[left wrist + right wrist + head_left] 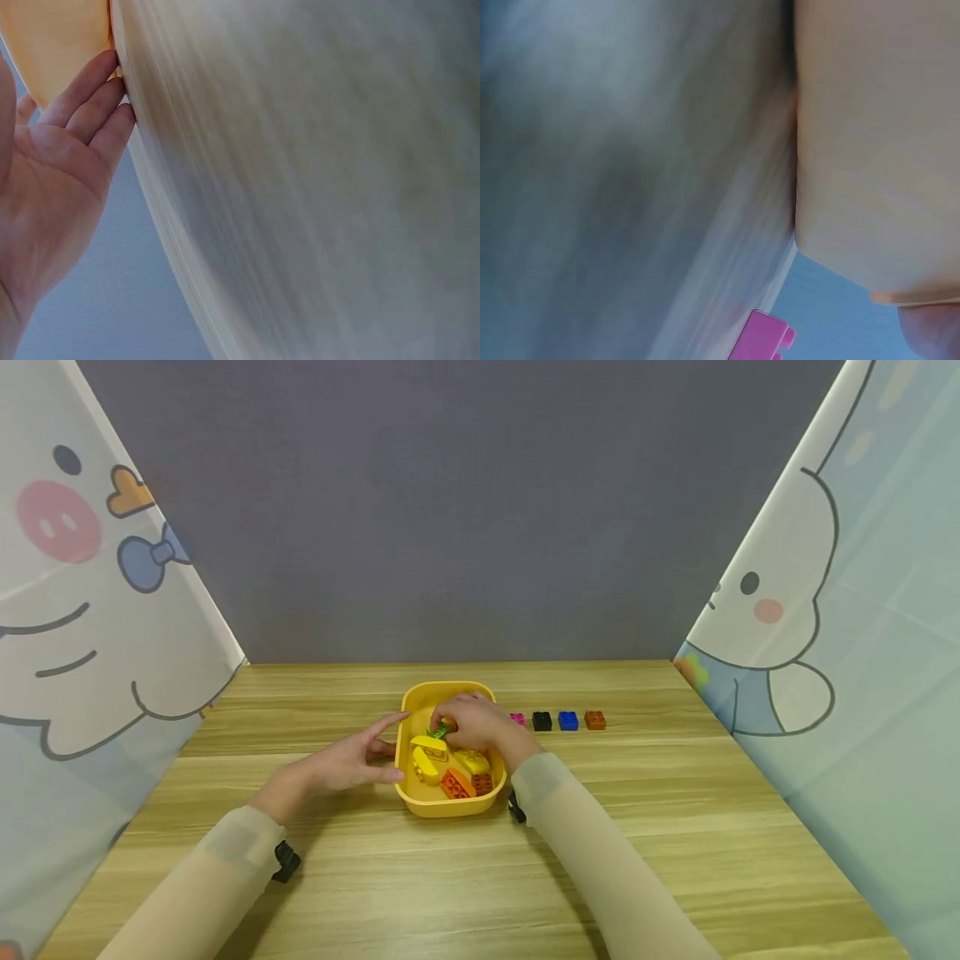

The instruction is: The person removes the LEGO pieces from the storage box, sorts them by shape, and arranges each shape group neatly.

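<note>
A yellow plastic bin point(448, 808) stands on the table with several toy bricks inside. My right hand point(480, 723) reaches into it from the right, and its fingertips and thumb pinch a green brick point(439, 731), partly hidden by the fingers. Below it lie yellow bricks point(425, 766), an orange brick point(457, 783) and a brown brick point(482, 783). My left hand point(350, 760) is spread at the bin's left side, thumb and fingers at its wall. In the left wrist view, extended fingers point(94, 101) lie low along the bin's wall point(56, 45). The right wrist view shows mostly the bin's outer wall point(877, 150).
Right of the bin a row of bricks stands on the wooden table point(420, 893): pink point(517, 718), black point(542, 721), blue point(567, 721) and brown-orange point(595, 720). A dark panel point(465, 527) rises behind the table, with printed cloth at both sides.
</note>
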Demonstrator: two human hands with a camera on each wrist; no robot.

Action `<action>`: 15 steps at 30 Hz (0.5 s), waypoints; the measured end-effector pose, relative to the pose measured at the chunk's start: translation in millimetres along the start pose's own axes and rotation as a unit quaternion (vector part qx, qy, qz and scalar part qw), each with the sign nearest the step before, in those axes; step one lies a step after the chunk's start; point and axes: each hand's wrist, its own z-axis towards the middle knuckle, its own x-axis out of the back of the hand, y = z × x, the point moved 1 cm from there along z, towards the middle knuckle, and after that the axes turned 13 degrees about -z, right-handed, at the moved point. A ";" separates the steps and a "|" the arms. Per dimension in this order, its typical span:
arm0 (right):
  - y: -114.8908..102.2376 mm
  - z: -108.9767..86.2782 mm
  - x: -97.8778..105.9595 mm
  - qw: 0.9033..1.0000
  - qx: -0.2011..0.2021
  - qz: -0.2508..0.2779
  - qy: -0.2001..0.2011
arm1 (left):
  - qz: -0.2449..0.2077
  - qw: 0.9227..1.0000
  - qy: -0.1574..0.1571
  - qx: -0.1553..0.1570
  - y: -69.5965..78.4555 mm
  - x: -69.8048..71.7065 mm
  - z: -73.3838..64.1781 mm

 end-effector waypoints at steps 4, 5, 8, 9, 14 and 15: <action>0.3 -0.3 -0.2 1.000 -0.002 0.006 0.008 | 0.001 1.000 0.002 0.001 -0.1 -0.3 -0.3; 0.6 -0.2 -0.4 1.000 -0.003 0.010 0.012 | 0.001 1.000 0.002 0.001 0.0 -0.3 -0.4; 1.6 -0.1 -0.8 0.999 -0.009 0.029 0.021 | 0.000 1.000 0.004 0.002 0.6 -0.5 -0.6; 2.0 0.0 -0.9 0.999 -0.012 0.036 0.025 | 0.000 1.000 0.004 0.003 0.9 -0.6 -0.7; 2.8 0.7 -1.5 0.998 -0.026 0.052 0.027 | -0.006 1.000 0.006 0.006 1.7 -1.0 -0.6; 2.9 0.8 -1.7 0.998 -0.026 0.053 0.026 | -0.006 1.000 0.006 0.007 1.6 -1.0 -0.5</action>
